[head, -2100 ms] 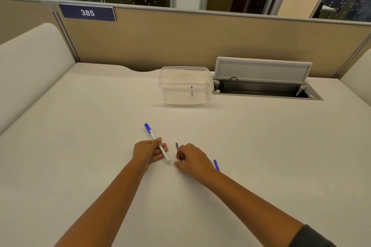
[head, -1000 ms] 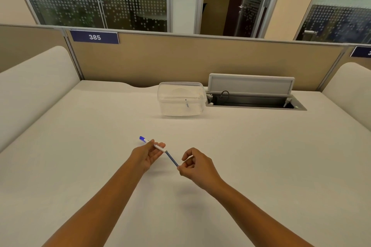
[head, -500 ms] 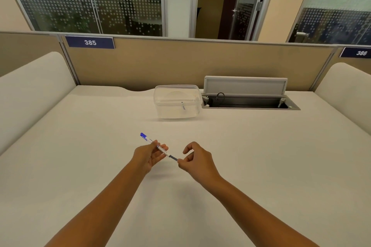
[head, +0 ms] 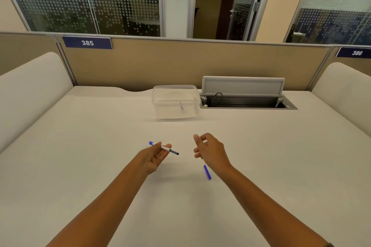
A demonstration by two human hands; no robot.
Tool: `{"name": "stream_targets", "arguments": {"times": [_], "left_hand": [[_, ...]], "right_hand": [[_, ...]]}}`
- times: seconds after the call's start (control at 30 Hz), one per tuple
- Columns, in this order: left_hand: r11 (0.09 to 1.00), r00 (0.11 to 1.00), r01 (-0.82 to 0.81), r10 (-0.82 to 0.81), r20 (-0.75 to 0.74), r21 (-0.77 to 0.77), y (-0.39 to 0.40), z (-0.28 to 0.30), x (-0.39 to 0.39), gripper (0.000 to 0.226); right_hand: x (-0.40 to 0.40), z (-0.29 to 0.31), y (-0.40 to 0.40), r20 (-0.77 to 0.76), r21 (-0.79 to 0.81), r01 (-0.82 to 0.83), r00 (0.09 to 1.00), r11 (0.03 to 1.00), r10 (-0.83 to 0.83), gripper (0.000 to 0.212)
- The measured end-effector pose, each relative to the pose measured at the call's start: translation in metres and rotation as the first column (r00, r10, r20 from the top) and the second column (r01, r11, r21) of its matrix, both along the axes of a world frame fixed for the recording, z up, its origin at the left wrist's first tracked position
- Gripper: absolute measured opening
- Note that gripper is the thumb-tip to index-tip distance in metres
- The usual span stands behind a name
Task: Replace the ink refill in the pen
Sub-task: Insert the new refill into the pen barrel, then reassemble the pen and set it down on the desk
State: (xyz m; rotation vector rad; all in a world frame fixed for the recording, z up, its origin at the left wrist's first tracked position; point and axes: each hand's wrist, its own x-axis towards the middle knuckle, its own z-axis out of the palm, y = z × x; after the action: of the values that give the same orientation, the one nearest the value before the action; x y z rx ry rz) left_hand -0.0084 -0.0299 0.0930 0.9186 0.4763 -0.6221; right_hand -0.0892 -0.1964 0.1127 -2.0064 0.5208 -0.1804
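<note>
My left hand (head: 153,157) grips a white pen (head: 165,148) with a blue end cap, held a little above the white desk (head: 80,146). A short dark piece of the ink refill (head: 174,152) sticks out of the pen's right end. My right hand (head: 209,149) hovers to the right of the pen, fingers apart, holding nothing. A small blue pen part (head: 207,172) lies on the desk just below my right wrist.
A clear plastic box (head: 175,101) with a small item inside stands at the back middle. To its right an open cable hatch (head: 244,94) is set into the desk. Tan partitions close off the back; padded white panels flank both sides.
The refill has gone further into the pen, and only its tip still shows. My right hand has let go of it and drawn away to the right, opening.
</note>
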Motion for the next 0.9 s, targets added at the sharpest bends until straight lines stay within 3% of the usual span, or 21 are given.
{"name": "stream_targets", "arguments": {"times": [0.13,0.27,0.4,0.53,0.67,0.9], "left_hand": [[1.0,1.0,0.005,-0.005,-0.014,-0.017,-0.001,-0.001,-0.001,0.01],[0.999,1.0,-0.003,0.003,-0.026,-0.036,-0.003,-0.002,0.001,0.012],[1.0,0.999,-0.017,0.017,-0.035,-0.009,-0.006,-0.003,0.004,0.012],[1.0,1.0,-0.011,0.011,-0.027,0.009,-0.008,-0.007,0.006,0.009],[1.0,1.0,-0.016,0.016,-0.025,0.0,-0.006,-0.009,0.007,0.011],[0.999,0.999,-0.04,0.041,-0.026,0.015,-0.004,-0.011,0.01,0.014]], "right_hand": [[-0.005,-0.024,-0.028,-0.207,-0.122,-0.078,0.977,0.989,0.051,0.017],[-0.016,-0.043,-0.04,-0.35,-0.256,-0.142,0.936,0.956,0.045,0.021],[-0.023,-0.051,-0.036,-0.457,-0.248,-0.167,0.889,0.954,0.037,0.032],[-0.023,-0.053,-0.03,-0.506,-0.325,-0.22,0.862,0.92,0.028,0.022],[-0.021,-0.049,-0.027,-0.471,-0.306,-0.206,0.881,0.929,0.04,0.018],[-0.017,-0.023,0.003,-0.139,-0.102,-0.202,0.972,0.974,0.187,0.015]]}}
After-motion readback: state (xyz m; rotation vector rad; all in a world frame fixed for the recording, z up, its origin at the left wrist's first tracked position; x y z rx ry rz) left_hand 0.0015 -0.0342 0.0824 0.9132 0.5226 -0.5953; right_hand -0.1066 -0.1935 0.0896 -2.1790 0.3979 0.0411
